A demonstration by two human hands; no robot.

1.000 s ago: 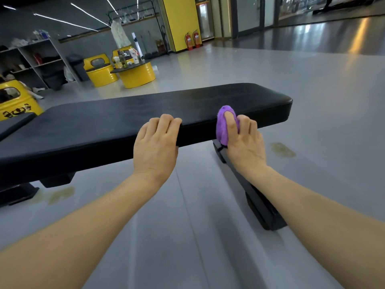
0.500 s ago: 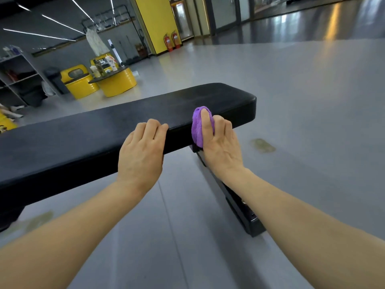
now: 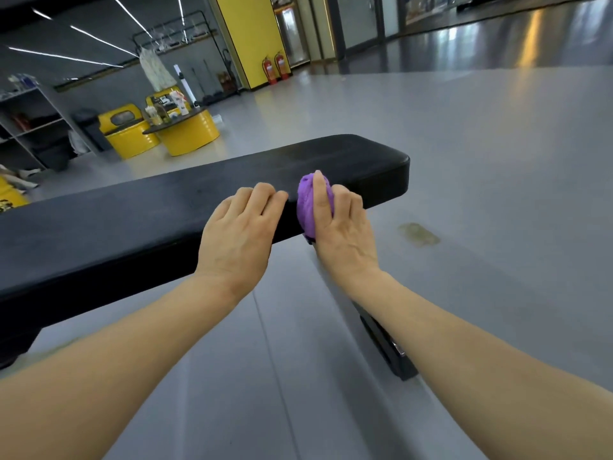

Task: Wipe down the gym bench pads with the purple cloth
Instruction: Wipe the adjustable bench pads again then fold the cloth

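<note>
at far left, yellow drum seats (image 3: 185,136) and a shelf (image 3: 33,124) are standing well back on the grey floor (image 3: 464,127), apart from the work. the black bench pad (image 3: 132,224) is running across the view, its right end finishing just beyond the hands. the left hand (image 3: 237,237) is resting on the pad's near edge, fingers curled over the rim and holding nothing else, seemingly bracing. just beside it, the right hand (image 3: 341,227) is pressing the bunched purple cloth (image 3: 306,207) against the pad's near side face, fingers laid over it with the forefinger straight. the cloth is sitting near the pad's right end. judging from this, the wad is covering only a narrow strip, so patches may be getting missed; with the pad's end so near, a sideways stroke could be running off the corner and letting the cloth slip from the fingers to the floor.
</note>
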